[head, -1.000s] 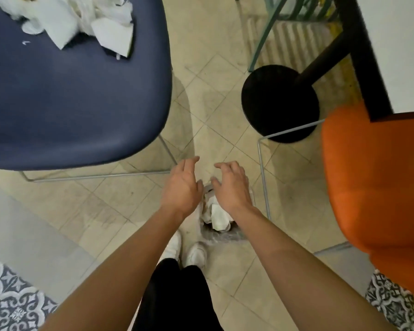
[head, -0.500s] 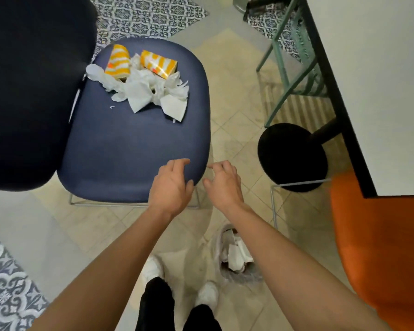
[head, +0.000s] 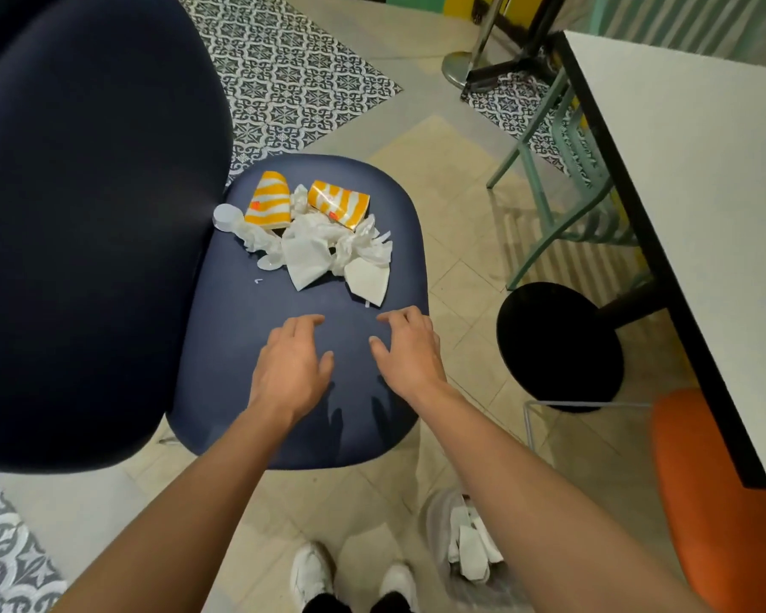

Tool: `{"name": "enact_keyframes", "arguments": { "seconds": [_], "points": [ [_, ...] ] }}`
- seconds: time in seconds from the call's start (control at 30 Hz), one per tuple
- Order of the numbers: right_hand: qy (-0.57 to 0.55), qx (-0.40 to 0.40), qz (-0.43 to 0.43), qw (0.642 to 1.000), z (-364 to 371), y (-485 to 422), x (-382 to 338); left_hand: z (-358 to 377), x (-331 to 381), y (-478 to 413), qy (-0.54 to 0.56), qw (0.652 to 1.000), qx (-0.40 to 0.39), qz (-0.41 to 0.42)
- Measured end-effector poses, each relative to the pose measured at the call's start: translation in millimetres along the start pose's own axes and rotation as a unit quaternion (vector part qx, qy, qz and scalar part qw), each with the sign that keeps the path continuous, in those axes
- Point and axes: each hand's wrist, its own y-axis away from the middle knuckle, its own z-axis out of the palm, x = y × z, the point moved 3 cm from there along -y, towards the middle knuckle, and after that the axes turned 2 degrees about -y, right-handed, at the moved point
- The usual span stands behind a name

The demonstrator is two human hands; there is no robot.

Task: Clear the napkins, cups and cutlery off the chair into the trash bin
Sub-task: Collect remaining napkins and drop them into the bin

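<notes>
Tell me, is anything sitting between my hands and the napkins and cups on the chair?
Nothing visible. Only bare chair seat lies between the left hand, the right hand and the napkins; the cups sit just beyond the napkins.

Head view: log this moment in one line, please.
left hand: open, empty, over chair seat | right hand: open, empty | napkins, left striped cup, right striped cup on seat | trash bin: holds napkins

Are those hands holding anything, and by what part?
Nothing is held. The left hand and right hand are empty, fingers loosely spread above the chair seat, short of the napkins and cups.
</notes>
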Motion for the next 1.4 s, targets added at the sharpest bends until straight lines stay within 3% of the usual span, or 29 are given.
{"name": "enact_keyframes", "arguments": {
  "seconds": [0.33, 0.7, 1.07, 1.4],
  "points": [
    [0.014, -0.014, -0.006, 1.000, 4.1, -57.2, -15.0, -4.3, -12.7, -52.4, -0.014, 1.000, -0.013, -0.023],
    [0.015, -0.047, 0.041, 0.998, 2.0, -120.0, 22.9, 12.6, -17.3, -118.0, -0.010, 0.997, -0.034, -0.065],
    [-0.005, -0.075, 0.065, 0.995, 30.1, -159.9, 46.4, 58.8, -6.7, -161.8, 0.042, 0.994, -0.075, -0.072],
    [-0.090, -0.094, 0.127, 0.983, 68.3, -194.8, 55.4, 100.0, -8.6, -195.8, 0.118, 0.987, -0.090, -0.066]
  ]
}}
